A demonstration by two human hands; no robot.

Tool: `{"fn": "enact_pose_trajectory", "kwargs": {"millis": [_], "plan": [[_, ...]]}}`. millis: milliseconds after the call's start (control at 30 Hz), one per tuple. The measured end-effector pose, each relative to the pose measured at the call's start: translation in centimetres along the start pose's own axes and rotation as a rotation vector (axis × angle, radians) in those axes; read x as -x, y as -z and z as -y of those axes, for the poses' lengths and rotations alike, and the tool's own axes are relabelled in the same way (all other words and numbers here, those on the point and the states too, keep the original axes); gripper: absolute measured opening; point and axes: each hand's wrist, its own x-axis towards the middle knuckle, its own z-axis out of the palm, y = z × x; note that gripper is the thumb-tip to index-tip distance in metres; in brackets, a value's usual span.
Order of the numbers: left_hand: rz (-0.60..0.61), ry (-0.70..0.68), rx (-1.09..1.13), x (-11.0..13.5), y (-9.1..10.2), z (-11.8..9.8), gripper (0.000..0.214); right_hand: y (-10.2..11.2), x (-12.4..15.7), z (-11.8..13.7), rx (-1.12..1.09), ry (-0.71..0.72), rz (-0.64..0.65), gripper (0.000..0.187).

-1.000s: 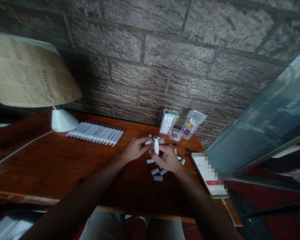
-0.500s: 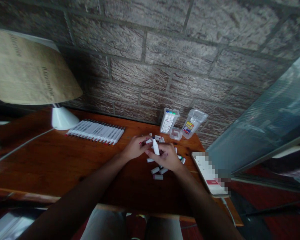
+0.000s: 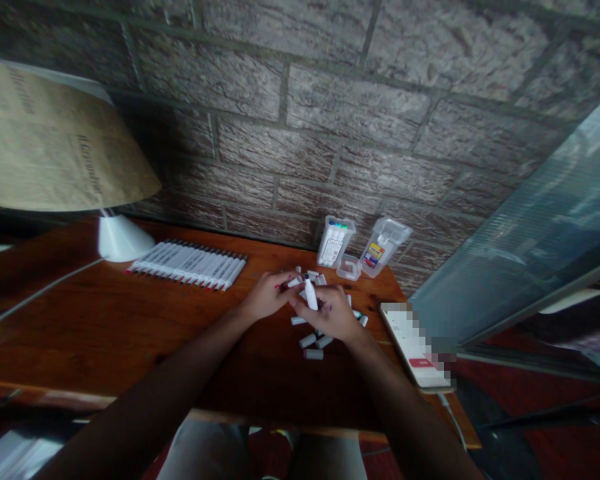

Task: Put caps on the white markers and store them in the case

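Observation:
My right hand (image 3: 333,313) grips a white marker (image 3: 311,295) with a dark tip pointing up and away from me. Close beside it, my left hand (image 3: 270,293) pinches a small white marker cap (image 3: 295,283); a bit of red shows near those fingers. Around and under both hands lie several loose white caps, among them one with a pinkish end (image 3: 313,355). My fingers and the marker hide part of the pile. To the left, a row of white markers (image 3: 190,265) lies side by side on the wooden table (image 3: 105,333).
A clear plastic case (image 3: 336,243) holding several markers stands by the brick wall. Next to it are a clear lid (image 3: 349,267) and another clear case (image 3: 385,247) with a yellow label. A lamp (image 3: 120,239) stands at left, and a tablet-like device (image 3: 413,347) with a cable lies at right.
The whole view has shifted slightly, so everything sits a little further left. Both hands keep their grip on the marker and the cap, with hardly any movement.

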Motion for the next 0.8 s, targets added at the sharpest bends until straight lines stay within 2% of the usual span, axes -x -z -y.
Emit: {"fn": "enact_pose_trajectory", "kwargs": {"millis": [800], "plan": [[0.012,-0.005,0.007,-0.09,0.08,-0.14,0.014,-0.04,-0.07,-0.17,0.016,-0.033,0.028,0.034]]}}
